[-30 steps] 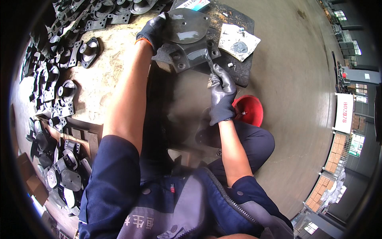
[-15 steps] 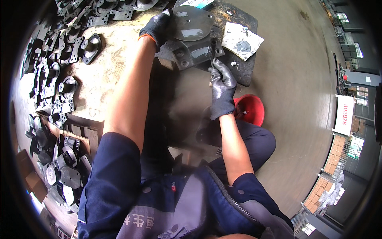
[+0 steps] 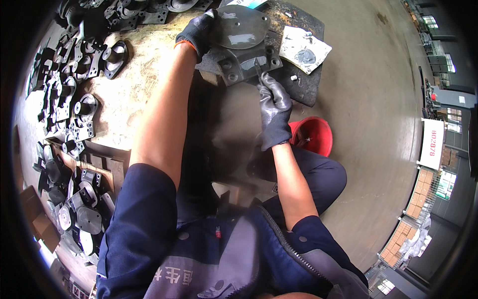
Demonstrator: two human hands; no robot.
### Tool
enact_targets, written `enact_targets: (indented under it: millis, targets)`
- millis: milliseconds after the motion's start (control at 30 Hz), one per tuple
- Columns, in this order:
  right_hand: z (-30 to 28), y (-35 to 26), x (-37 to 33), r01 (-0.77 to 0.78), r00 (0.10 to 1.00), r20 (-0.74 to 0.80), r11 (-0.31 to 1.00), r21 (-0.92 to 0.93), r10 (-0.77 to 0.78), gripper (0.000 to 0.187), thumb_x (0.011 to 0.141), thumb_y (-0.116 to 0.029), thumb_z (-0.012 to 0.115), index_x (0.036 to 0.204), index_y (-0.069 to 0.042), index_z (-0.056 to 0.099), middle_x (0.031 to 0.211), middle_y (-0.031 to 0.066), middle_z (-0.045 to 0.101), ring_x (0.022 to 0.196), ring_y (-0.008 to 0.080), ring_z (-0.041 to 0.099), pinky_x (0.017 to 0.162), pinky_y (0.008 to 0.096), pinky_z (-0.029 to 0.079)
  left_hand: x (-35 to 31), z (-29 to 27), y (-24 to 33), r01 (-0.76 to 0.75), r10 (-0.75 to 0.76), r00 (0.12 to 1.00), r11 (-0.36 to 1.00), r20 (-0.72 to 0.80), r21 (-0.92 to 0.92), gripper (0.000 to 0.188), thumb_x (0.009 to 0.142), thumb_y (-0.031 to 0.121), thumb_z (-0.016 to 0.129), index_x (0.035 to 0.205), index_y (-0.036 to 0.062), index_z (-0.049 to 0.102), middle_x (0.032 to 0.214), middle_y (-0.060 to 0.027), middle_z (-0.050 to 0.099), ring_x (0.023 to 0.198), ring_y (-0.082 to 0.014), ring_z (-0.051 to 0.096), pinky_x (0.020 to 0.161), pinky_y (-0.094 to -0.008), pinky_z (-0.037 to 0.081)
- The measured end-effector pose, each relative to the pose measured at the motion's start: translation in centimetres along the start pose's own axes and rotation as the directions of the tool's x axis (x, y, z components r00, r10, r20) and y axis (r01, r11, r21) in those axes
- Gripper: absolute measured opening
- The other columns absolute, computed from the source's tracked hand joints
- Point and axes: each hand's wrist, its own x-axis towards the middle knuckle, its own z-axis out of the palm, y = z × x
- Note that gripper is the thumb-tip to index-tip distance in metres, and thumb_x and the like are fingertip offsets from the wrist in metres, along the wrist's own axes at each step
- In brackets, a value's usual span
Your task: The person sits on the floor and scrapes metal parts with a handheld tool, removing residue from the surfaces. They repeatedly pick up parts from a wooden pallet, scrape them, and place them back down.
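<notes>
Overall, one grey metal part (image 3: 243,40) sits at the edge of one dark surface (image 3: 306,87), top centre. The left hand (image 3: 195,35) clasps its rim, fingertips partly hidden; the right hand (image 3: 275,107) pinches one slim tool (image 3: 258,69), mostly covered. Leftward, overlapping metal pieces (image 3: 84,108) defy counting.

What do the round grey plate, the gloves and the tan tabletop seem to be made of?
Round grey plate: probably metal with a dull finish; it looks flat and thin, with neat small holes.
Gloves: likely knitted fabric with a smooth coating; the right one's fingers shine while its cuff looks matt.
Tan tabletop: apparently bare wood, judging by its pale, uneven, marked surface.
</notes>
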Motion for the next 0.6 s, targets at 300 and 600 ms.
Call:
enact_targets:
  millis: [300, 600]
  targets:
    - [0.5, -1.0, -0.4, -0.205, 0.978, 0.024, 0.926, 0.317, 0.208, 0.017, 0.081, 0.011, 0.052, 0.094, 0.006, 0.061, 0.091, 0.0107, 0.063, 0.084, 0.0154, 0.058, 0.075, 0.0250, 0.049, 1.1, -0.2, -0.7, 0.046, -0.046, 0.999, 0.999, 0.017, 0.004, 0.042, 0.085, 0.055, 0.046, 0.071, 0.0162, 0.050, 0.048, 0.0002, 0.042, 0.034, -0.0122, 0.032, 0.032, -0.0264, 0.021]
    - [0.8, -3.1, 0.0, 0.098, 0.989, 0.106, 0.995, 0.019, -0.099, 0.013, 0.081, 0.011, 0.053, 0.089, 0.007, 0.061, 0.086, 0.0094, 0.062, 0.075, 0.0125, 0.057, 0.064, 0.0183, 0.046, -0.4, -0.2, -0.1, -0.044, 0.044, 0.998, 0.999, 0.034, -0.008, 0.039, 0.085, 0.054, 0.045, 0.071, 0.0179, 0.051, 0.048, 0.0005, 0.041, 0.034, -0.0114, 0.031, 0.033, -0.0262, 0.020]
